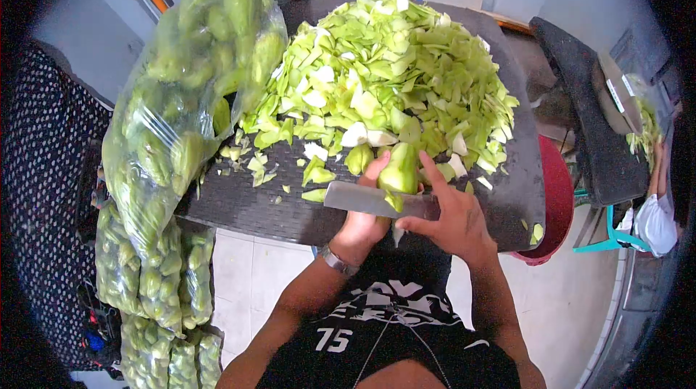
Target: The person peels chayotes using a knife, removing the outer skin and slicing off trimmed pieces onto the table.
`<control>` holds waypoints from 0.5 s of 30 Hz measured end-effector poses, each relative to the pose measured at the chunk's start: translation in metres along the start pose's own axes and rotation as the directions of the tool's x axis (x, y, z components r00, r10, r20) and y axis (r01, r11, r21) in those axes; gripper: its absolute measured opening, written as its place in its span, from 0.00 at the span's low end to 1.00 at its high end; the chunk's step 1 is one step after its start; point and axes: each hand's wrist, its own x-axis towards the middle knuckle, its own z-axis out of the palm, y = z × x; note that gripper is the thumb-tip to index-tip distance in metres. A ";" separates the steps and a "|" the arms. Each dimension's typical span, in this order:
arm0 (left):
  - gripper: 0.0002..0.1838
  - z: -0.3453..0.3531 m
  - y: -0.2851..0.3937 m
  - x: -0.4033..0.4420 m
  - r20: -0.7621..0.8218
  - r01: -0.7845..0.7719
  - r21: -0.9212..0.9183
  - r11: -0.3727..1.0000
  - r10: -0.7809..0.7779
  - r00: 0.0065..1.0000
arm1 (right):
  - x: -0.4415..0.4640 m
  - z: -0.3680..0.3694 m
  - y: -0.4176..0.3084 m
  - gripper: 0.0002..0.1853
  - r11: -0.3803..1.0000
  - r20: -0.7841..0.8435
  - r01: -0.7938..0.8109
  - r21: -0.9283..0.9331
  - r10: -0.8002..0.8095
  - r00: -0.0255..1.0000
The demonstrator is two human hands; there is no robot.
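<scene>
You have the pale green vegetable (399, 171) just over the near edge of the dark table (297, 206), around the middle of that edge. Your left hand (365, 221) is partly closed around it from the left, with the thumb up along its side; the fingers underneath are mostly hidden. Your right hand (461, 221) is closed on the knife (362, 199), whose handle you cover; its index finger reaches up beside the vegetable's right side, and its thumb sits below the blade. The blade points left across the vegetable's lower end, with a green sliver (394, 201) on it. Beyond your hands, a tall heap of cut pieces (391, 70) covers much of the table toward its far edge and right side, with loose scraps toward the near left corner. A large clear bag (163, 113) of whole green vegetables leans over the left edge, and smaller filled bags (161, 273) lie below it. A red tub (554, 200) stands just beside the right edge.
</scene>
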 end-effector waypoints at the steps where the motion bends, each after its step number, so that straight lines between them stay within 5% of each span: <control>1: 0.25 0.002 0.001 0.000 -0.012 0.010 -0.008 1.000 -0.011 1.000 | 0.001 -0.002 -0.003 0.65 1.000 0.009 -0.031 -0.005 0.031 0.999; 15: 0.26 -0.009 -0.004 0.007 -0.006 0.027 -0.089 0.996 -0.028 1.000 | 0.003 0.010 0.008 0.64 0.985 -0.085 0.167 -0.050 -0.171 0.982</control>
